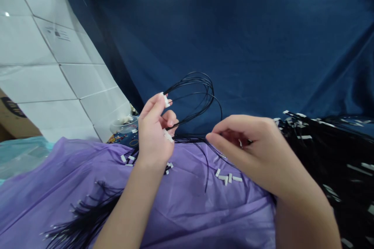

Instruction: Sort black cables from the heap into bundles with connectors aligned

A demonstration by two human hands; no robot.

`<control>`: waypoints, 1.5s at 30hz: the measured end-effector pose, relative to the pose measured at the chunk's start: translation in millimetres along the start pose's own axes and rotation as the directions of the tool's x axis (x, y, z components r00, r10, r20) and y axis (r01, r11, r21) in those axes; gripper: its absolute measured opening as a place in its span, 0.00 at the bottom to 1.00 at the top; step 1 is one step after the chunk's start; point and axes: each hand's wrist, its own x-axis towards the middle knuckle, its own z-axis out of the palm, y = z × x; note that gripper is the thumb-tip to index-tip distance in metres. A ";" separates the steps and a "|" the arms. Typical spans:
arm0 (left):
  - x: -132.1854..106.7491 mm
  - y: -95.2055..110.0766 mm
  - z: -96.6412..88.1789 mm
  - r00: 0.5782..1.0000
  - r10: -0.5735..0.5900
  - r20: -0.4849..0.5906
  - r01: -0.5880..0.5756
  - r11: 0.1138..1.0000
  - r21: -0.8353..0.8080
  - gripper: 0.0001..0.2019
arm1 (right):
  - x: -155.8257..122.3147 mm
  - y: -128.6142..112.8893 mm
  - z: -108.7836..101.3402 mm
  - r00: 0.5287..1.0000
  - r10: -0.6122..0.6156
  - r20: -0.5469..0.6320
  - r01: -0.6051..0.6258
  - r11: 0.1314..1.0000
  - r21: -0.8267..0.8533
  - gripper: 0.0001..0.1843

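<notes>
Purple plastic sheet point(189, 210) covers the work surface, w/ blue cloth point(233, 46) hung behind and white tiled wall point(43, 66) at left. Cardboard box point(11, 120) is cut off at the left edge. Loose connectors point(226, 178) lie on the sheet btwn the hands.

Left hand point(153, 132) is closed, thumb and forefinger pinching a white connector point(166, 100). Black wires point(201, 85) loop from it up over the cloth and back down to the sheet. Right hand point(251, 151) is curled, fingertips pinched on a small white piece point(239, 142), too hidden to say what it is.

Wire heap point(330, 155) at right is blurred and runs off frame. Wire bundle point(84, 218) at lower left is partly behind the left forearm. Clear tub point(124, 126) sits behind the left hand, contents hard to make out.
</notes>
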 end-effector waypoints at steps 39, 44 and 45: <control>-6.3 -5.9 5.7 0.987 0.107 0.116 -0.111 0.993 0.034 0.09 | 10.2 14.8 24.8 0.871 0.226 0.437 -0.420 0.803 0.423 0.15; -4.2 -3.9 4.1 0.986 0.129 0.103 -0.136 0.989 0.060 0.08 | 10.0 24.1 8.3 0.826 0.195 0.528 -0.500 0.685 0.529 0.13; -3.6 -3.5 3.7 0.986 0.132 0.097 -0.138 0.988 0.061 0.07 | 9.1 27.0 4.1 0.833 0.187 0.521 -0.496 0.669 0.553 0.12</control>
